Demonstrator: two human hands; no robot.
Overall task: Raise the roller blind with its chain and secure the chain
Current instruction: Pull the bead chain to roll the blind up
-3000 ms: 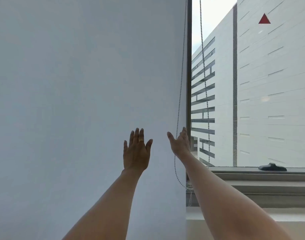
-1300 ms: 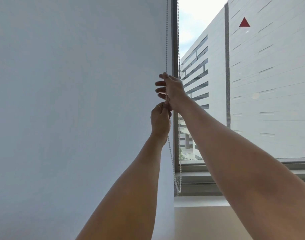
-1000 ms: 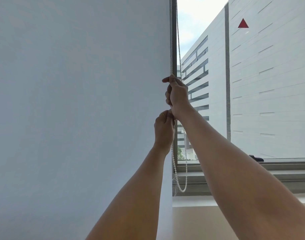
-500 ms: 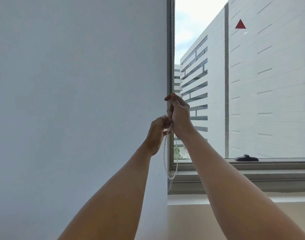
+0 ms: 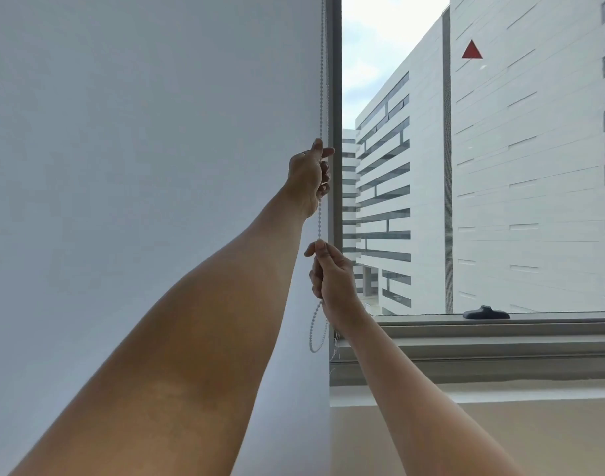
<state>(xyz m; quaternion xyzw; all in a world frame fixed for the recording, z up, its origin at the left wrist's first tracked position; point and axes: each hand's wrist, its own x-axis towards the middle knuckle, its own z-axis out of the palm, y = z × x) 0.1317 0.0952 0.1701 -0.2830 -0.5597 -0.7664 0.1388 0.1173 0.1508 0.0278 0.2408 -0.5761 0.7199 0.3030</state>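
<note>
Both hands are gripping the bead chain (image 5: 319, 221) that hangs along the right edge of the lowered roller blind (image 5: 150, 166). The left hand (image 5: 308, 175) is sitting higher, its fingers curled shut around the chain, with the thumb and forefinger tips pinching it at the top of the fist. Above that grip, 2 strands are running straight up beside the window frame (image 5: 336, 97) and out of view. Below it, a single visible strand is dropping to the right hand (image 5: 332, 280), which is clamping the chain between thumb and forefinger, the other fingers folded in around it. Under the right hand's grip the chain is hanging slack in a small loop, its bottom lying level with the sill (image 5: 500, 334), just left of the right wrist. The blind is covering everything left of both grips. To the right of them, uncovered glass is showing a pale building (image 5: 527, 173), a red triangle sticker (image 5: 471, 51) and a dark window handle (image 5: 486, 312) low on the frame.
</note>
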